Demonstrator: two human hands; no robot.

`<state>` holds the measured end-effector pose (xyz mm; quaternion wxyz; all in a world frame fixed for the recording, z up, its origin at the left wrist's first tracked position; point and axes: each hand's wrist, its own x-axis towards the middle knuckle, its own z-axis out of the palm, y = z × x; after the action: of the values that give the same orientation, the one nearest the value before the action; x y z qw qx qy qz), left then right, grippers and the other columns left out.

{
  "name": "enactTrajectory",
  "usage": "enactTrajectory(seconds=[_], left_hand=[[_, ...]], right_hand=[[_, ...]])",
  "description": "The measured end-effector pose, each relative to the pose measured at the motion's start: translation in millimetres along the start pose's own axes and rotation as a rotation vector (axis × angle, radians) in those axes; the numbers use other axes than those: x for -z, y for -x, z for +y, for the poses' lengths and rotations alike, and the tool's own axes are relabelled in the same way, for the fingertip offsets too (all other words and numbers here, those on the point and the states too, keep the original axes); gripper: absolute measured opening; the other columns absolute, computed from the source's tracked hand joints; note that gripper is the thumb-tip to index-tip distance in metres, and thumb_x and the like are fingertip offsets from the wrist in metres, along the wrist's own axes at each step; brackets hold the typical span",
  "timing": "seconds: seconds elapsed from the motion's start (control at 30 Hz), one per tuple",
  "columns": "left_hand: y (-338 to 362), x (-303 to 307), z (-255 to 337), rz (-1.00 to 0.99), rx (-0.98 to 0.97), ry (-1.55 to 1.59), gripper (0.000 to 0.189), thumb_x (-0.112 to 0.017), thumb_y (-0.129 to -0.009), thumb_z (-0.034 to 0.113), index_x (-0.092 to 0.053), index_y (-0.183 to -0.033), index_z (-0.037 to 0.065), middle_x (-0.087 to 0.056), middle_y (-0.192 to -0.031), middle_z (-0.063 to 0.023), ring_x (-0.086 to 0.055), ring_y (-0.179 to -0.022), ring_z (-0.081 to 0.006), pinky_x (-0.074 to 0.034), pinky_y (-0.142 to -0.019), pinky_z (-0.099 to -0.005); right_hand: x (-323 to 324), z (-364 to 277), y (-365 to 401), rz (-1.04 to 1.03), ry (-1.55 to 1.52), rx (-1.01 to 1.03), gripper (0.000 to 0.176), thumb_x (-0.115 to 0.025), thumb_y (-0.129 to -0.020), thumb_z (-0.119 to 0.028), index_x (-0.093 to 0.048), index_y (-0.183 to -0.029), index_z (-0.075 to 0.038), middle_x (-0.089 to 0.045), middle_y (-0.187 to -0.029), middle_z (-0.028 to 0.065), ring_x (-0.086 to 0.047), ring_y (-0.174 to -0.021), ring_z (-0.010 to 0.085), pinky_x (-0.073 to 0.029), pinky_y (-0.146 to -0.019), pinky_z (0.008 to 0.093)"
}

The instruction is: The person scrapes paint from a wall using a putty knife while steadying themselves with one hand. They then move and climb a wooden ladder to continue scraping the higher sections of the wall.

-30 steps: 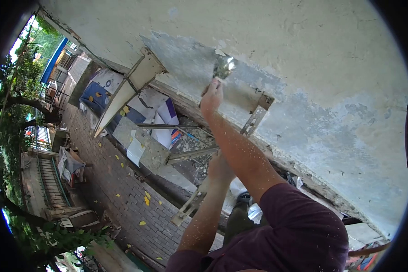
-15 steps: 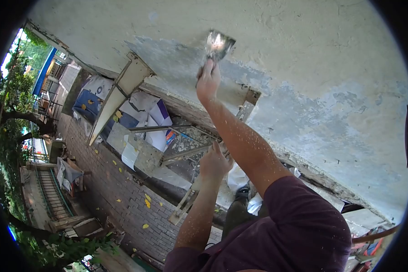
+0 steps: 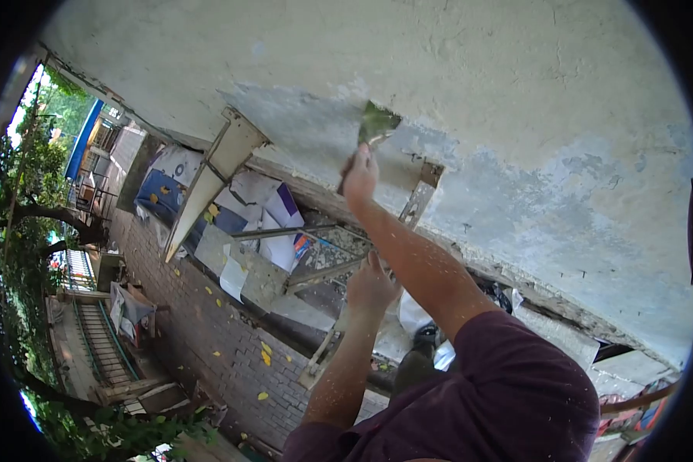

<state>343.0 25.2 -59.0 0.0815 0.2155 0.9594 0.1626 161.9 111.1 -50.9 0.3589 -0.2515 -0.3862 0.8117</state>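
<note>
My right hand is closed round the handle of a putty knife with a wide, shiny blade. Its blade lies against the wall, at the lower edge of the cream paint, where a bluish-grey patch is bared. Lower down, my left hand is closed at the metal bracket frame that juts from the wall; its fingers wrap the bar, partly hidden behind the hand. Pale flecks dot both forearms and the dark sleeve.
A triangular metal bracket sticks out left of my right hand. Below are boards, a blue sheet and white-purple cardboard. Brick paving with yellow leaves runs alongside. My shoe shows beneath the arms. Trees stand at the left.
My right hand and the putty knife have moved down the wall, with the blade lower than before. My left hand stays at the frame. The whole view has shifted slightly.
</note>
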Motion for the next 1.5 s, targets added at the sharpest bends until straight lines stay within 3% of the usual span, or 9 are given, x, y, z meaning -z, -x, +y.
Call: enactTrajectory(seconds=[0.5,0.67,0.73,0.77,0.87,0.97,1.13,1.23,1.5], left_hand=[[2,-7,-3,0.008,0.009,-0.034,0.061,-0.061,-0.075,0.044,-0.047,-0.110,-0.003,-0.062,-0.092,-0.0211,-0.064,-0.081,-0.0376,-0.052,-0.068,-0.0454],[2,-5,-2,0.011,0.035,-0.058,0.060,-0.060,-0.076,0.043,-0.047,-0.110,-0.004,-0.062,-0.092,-0.0214,-0.064,-0.080,-0.0372,-0.052,-0.069,-0.0452],[1,-4,4,0.013,0.046,-0.061,0.059,-0.059,-0.076,0.043,-0.047,-0.110,-0.003,-0.062,-0.092,-0.0219,-0.065,-0.079,-0.0370,-0.052,-0.069,-0.0451],[1,1,6,-0.032,0.066,-0.063,0.062,-0.059,-0.075,0.044,-0.047,-0.112,-0.005,-0.062,-0.090,-0.0228,-0.064,-0.081,-0.0380,-0.052,-0.071,-0.0455],[3,5,2,-0.035,0.062,-0.035,0.063,-0.060,-0.074,0.042,-0.047,-0.114,-0.006,-0.063,-0.084,-0.0232,-0.064,-0.080,-0.0396,-0.052,-0.071,-0.0456],[1,9,6,-0.060,0.064,-0.005,0.062,-0.061,-0.074,0.042,-0.047,-0.112,-0.005,-0.064,-0.085,-0.0233,-0.064,-0.080,-0.0398,-0.052,-0.071,-0.0457],[5,4,8,-0.070,0.092,-0.064,0.060,-0.061,-0.074,0.042,-0.047,-0.113,-0.002,-0.064,-0.089,-0.0220,-0.065,-0.084,-0.0367,-0.052,-0.074,-0.0442],[1,14,5,-0.050,0.068,-0.090,0.063,-0.061,-0.074,0.042,-0.046,-0.116,-0.002,-0.064,-0.092,-0.0216,-0.064,-0.085,-0.0364,-0.052,-0.075,-0.0434],[8,16,11,-0.071,0.045,-0.064,0.070,-0.057,-0.076,0.044,-0.043,-0.122,-0.007,-0.062,-0.101,-0.0258,-0.063,-0.094,-0.0375,-0.051,-0.082,-0.0431]], right_hand=[[28,16,-16,-0.049,0.064,0.077,0.025,-0.040,-0.100,-0.031,-0.051,-0.095,-0.009,-0.042,-0.062,-0.0036,-0.040,-0.050,0.0054,-0.034,-0.044,0.0230],[-45,-85,-20,-0.185,0.004,0.186,0.027,-0.040,-0.100,-0.030,-0.053,-0.094,-0.007,-0.045,-0.063,-0.0019,-0.043,-0.051,0.0075,-0.035,-0.047,0.0230],[-55,-125,-13,-0.138,0.168,0.529,0.028,-0.041,-0.100,-0.029,-0.055,-0.095,-0.005,-0.049,-0.065,0.0000,-0.044,-0.051,0.0085,-0.035,-0.046,0.0231],[-29,-101,-20,-0.202,0.245,0.334,0.030,-0.044,-0.099,-0.027,-0.057,-0.103,-0.001,-0.053,-0.067,0.0021,-0.047,-0.053,0.0083,-0.036,-0.047,0.0235],[35,-61,-4,-0.159,0.324,0.174,0.030,-0.045,-0.099,-0.027,-0.058,-0.100,0.000,-0.051,-0.061,0.0021,-0.048,-0.050,0.0088,-0.037,-0.045,0.0248],[22,-100,-5,-0.069,0.495,0.463,0.037,-0.044,-0.098,-0.030,-0.053,-0.077,-0.002,-0.046,-0.051,0.0012,-0.045,-0.039,0.0110,-0.034,-0.039,0.0280],[3,-161,-19,-0.062,0.532,0.629,0.039,-0.046,-0.097,-0.031,-0.057,-0.077,0.000,-0.051,-0.054,0.0039,-0.053,-0.050,0.0135,-0.039,-0.047,0.0313],[78,-133,21,-0.057,0.652,0.313,0.042,-0.046,-0.095,-0.036,-0.060,-0.106,0.001,-0.062,-0.081,0.0231,-0.061,-0.076,0.0357,-0.045,-0.070,0.0412],[48,-156,46,0.086,0.791,0.229,0.045,-0.046,-0.095,-0.038,-0.062,-0.100,0.004,-0.064,-0.083,0.0243,-0.062,-0.083,0.0380,-0.045,-0.075,0.0437]])
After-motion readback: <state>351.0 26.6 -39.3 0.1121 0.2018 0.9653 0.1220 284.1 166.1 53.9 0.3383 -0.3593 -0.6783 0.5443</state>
